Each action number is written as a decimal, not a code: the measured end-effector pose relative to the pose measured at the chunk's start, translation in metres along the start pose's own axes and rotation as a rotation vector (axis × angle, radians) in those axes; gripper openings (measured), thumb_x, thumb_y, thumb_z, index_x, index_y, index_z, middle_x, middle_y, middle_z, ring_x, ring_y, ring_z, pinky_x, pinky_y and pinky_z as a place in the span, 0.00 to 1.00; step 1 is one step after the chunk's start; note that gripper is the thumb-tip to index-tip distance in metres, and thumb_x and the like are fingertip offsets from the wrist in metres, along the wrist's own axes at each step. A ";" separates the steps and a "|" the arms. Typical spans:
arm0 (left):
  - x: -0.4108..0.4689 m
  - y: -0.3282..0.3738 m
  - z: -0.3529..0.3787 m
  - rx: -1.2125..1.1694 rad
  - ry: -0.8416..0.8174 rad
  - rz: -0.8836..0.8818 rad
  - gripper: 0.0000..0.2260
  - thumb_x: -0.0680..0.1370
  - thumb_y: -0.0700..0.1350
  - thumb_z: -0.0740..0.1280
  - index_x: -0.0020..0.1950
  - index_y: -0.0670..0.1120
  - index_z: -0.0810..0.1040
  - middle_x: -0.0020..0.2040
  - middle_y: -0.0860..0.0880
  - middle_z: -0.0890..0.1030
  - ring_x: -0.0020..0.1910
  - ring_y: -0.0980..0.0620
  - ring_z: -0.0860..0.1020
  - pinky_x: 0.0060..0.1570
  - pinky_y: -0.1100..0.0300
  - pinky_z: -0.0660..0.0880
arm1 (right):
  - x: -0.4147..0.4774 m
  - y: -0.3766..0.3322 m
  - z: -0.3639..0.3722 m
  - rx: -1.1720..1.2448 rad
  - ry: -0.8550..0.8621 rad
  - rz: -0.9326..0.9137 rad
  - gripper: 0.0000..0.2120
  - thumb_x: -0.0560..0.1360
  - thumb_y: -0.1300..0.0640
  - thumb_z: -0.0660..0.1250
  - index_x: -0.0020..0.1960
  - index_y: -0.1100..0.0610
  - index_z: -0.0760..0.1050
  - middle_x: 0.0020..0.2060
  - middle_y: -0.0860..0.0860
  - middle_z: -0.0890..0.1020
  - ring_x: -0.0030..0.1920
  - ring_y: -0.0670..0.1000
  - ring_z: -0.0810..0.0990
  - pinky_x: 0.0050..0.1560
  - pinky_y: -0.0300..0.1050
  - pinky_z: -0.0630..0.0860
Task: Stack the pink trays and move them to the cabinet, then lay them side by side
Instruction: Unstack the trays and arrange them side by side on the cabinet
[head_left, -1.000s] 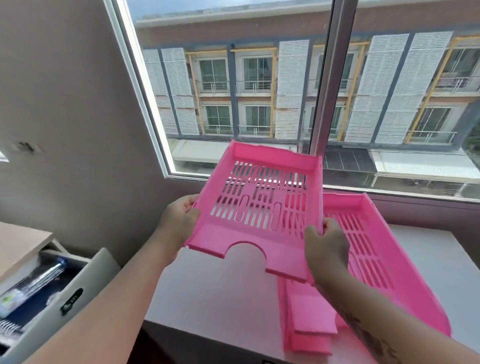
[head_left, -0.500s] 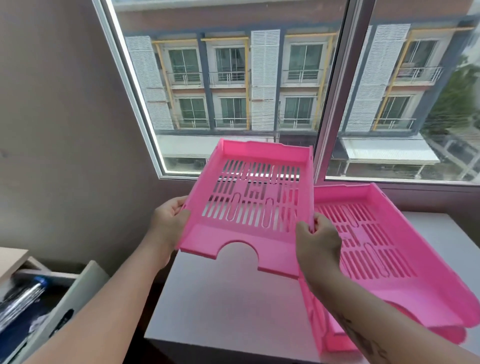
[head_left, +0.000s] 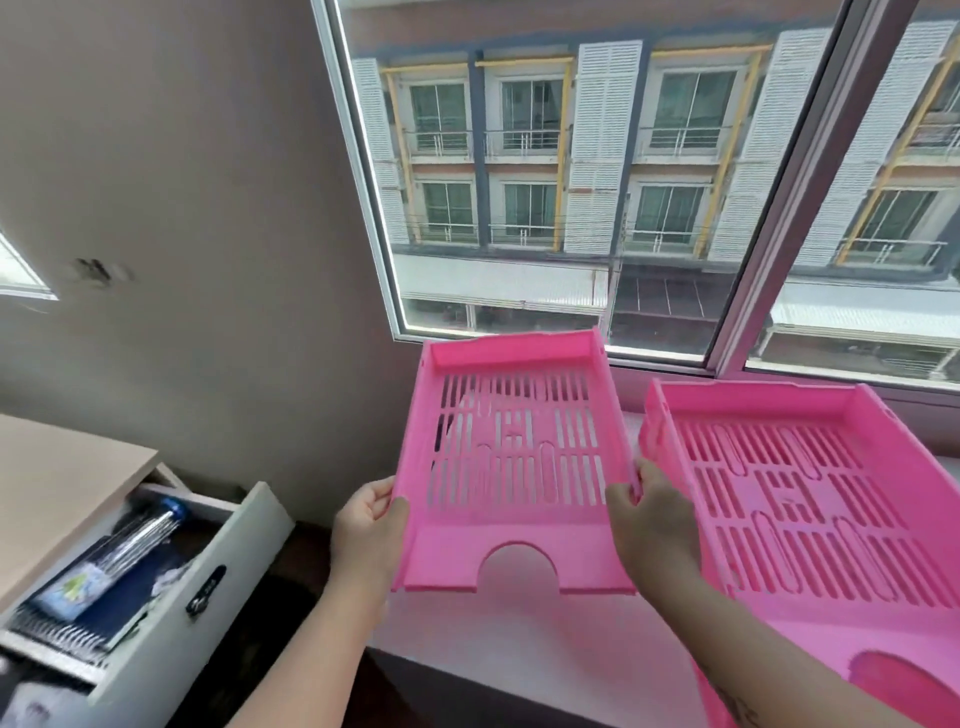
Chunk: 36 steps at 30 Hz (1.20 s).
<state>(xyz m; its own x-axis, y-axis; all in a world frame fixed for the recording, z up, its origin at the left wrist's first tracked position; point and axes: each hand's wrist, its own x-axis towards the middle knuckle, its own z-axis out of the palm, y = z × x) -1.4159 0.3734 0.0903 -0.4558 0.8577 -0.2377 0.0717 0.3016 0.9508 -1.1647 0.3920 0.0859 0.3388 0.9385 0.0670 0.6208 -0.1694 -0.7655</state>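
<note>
Pink plastic filled the middle of the view: a slotted tray (head_left: 511, 462) was held up in front of the window (head_left: 597, 171), its long axis running away from the person, its closed back wall toward the glass and its notched, half-round cut-out edge toward the body. It sat nearly level, tipped slightly up at the far end, above the left part of the white cabinet top (head_left: 545, 639).

The left hand (head_left: 370, 530) gripped the tray's left side wall near the front corner, thumb on the inner face and fingers curled beneath, forearm rising from the lower left. The right hand (head_left: 652, 525) clasped the right side wall at about the same depth, fingertips pinching the rim, its forearm entering from the lower right with a tattoo showing near the frame's edge.

A second pink tray (head_left: 810, 499) lay on the cabinet top just to the right, pointing the same way, its left wall close beside the right hand. Whether more trays lay under it could not be told.

To the left, an open drawer (head_left: 156, 587) held a notebook and a clear tube.
</note>
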 end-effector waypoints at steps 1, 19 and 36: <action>-0.002 -0.008 0.001 0.013 0.013 -0.014 0.09 0.78 0.39 0.64 0.54 0.49 0.79 0.48 0.51 0.84 0.47 0.52 0.83 0.49 0.52 0.80 | -0.004 0.005 0.004 -0.031 -0.019 0.017 0.04 0.77 0.62 0.59 0.45 0.57 0.70 0.30 0.57 0.77 0.26 0.52 0.68 0.27 0.45 0.64; 0.006 0.036 0.023 0.214 0.058 0.255 0.10 0.75 0.45 0.68 0.55 0.45 0.78 0.49 0.51 0.82 0.48 0.54 0.80 0.43 0.65 0.73 | 0.012 -0.021 -0.021 -0.026 -0.073 -0.081 0.20 0.79 0.57 0.60 0.70 0.60 0.70 0.64 0.57 0.78 0.62 0.56 0.78 0.60 0.49 0.73; -0.116 0.050 0.234 0.476 -0.443 0.250 0.25 0.78 0.47 0.65 0.74 0.43 0.65 0.71 0.43 0.71 0.50 0.51 0.75 0.49 0.59 0.70 | 0.051 0.116 -0.232 -0.251 0.121 0.116 0.14 0.77 0.55 0.59 0.59 0.56 0.77 0.54 0.57 0.82 0.48 0.57 0.78 0.45 0.46 0.73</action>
<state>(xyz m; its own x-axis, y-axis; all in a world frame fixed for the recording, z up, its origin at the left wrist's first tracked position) -1.1518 0.3865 0.1188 0.0226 0.9838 -0.1780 0.5546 0.1358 0.8209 -0.9117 0.3506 0.1493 0.4904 0.8682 0.0758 0.7234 -0.3570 -0.5910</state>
